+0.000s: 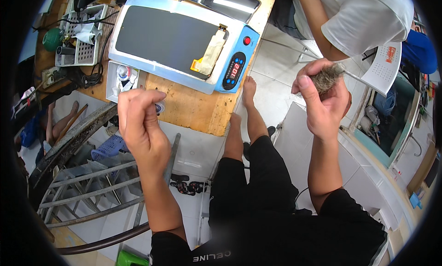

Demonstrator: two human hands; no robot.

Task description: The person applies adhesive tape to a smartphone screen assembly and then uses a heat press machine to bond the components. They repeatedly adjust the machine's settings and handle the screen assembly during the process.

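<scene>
A fuzzy grey-brown wad (328,79), like steel wool, is gripped in my right hand (324,102), which is raised to the right of the bench with the thumb and fingers curled round it. My left hand (142,123) hovers by the front edge of the bench, its fingers pinched together; whatever they may hold is hidden. Beyond it stands a blue and white heating plate machine (152,70) with a red button and a lit display. Lying on the machine is a dark flat screen panel (168,38), with a pale ribbon cable (214,52) at its right end.
A small white box (112,84) of bottles sits on the wooden bench (193,114), left of the machine. Behind it are a white basket (86,54) and cables. A black tablet-like panel (230,4) lies at the back. Another person in a white shirt (368,22) is at the right.
</scene>
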